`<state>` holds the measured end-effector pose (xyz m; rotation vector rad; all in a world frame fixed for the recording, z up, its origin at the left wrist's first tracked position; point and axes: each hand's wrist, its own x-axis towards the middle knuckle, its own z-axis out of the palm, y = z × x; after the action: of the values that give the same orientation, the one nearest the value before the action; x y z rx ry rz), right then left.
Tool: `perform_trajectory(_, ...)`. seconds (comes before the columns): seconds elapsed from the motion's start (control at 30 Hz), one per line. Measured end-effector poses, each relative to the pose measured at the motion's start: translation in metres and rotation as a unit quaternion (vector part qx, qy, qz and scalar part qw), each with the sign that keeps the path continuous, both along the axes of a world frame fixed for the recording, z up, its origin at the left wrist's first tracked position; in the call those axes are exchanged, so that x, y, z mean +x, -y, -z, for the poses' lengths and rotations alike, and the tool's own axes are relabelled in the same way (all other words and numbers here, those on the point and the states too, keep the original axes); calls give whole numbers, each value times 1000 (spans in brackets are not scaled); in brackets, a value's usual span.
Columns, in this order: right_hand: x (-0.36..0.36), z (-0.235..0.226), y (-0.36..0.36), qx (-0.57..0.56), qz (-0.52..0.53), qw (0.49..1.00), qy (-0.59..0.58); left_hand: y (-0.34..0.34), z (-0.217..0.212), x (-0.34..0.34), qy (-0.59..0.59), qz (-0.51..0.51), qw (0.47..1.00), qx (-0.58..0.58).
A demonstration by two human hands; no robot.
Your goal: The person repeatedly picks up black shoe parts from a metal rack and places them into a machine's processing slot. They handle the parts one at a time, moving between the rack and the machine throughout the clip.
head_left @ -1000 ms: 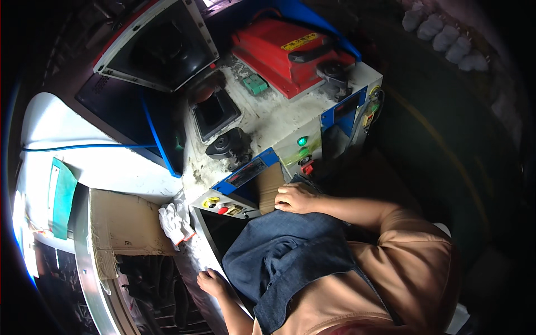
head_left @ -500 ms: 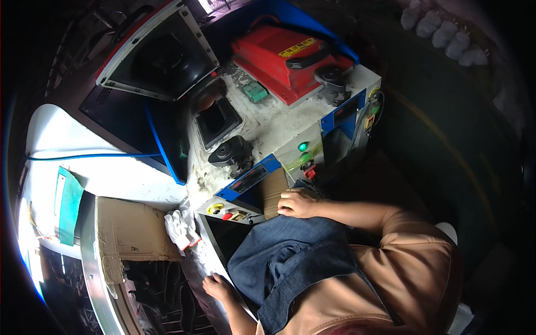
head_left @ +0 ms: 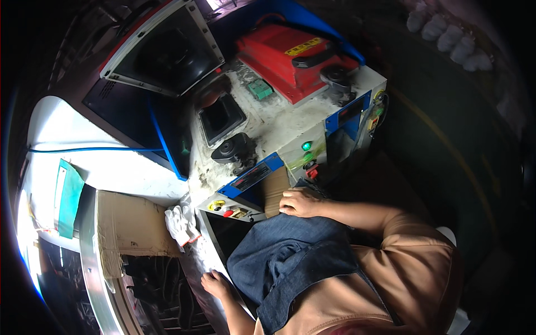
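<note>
Right hand (head_left: 298, 202) lay fingers curled on the denim cloth (head_left: 287, 262) beside the machine's control panel (head_left: 251, 178); left hand (head_left: 215, 283) pressed flat below it, likely positioning fabric

View: the whole scene sits a little lower and further right in the frame than a second ago; the camera has shifted, not the machine.
Right hand (head_left: 300, 202): lies at centre frame on the brown cardboard piece (head_left: 275, 191) as before; its place against the white control box (head_left: 279, 131) is unchanged.
Left hand (head_left: 215, 283): has slid slightly toward the lower centre, along the metal edge (head_left: 196, 262), under the white gloves (head_left: 181, 223).
</note>
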<state>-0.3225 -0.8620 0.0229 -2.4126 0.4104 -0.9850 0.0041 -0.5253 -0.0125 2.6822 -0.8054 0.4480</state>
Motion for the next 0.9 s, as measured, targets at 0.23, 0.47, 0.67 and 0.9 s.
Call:
perform_trajectory(0.23, 0, -2, 0, 12, 3, 1000, -11, -2, 1, 1, 5, 7, 1000, -1)
perform_trajectory(0.47, 1, 1, 1, 11, 3, 1000, -16, -1, 1, 1, 3, -5, 1000, 1)
perform_trajectory(0.67, -1, -2, 0, 18, 7, 1000, -16, -1, 2, 1, 11, 1, 1000, -4)
perform_trajectory(0.9, -2, -5, 0, 14, 10, 999, -30, -2, 2, 2, 10, 6, 1000, 3)
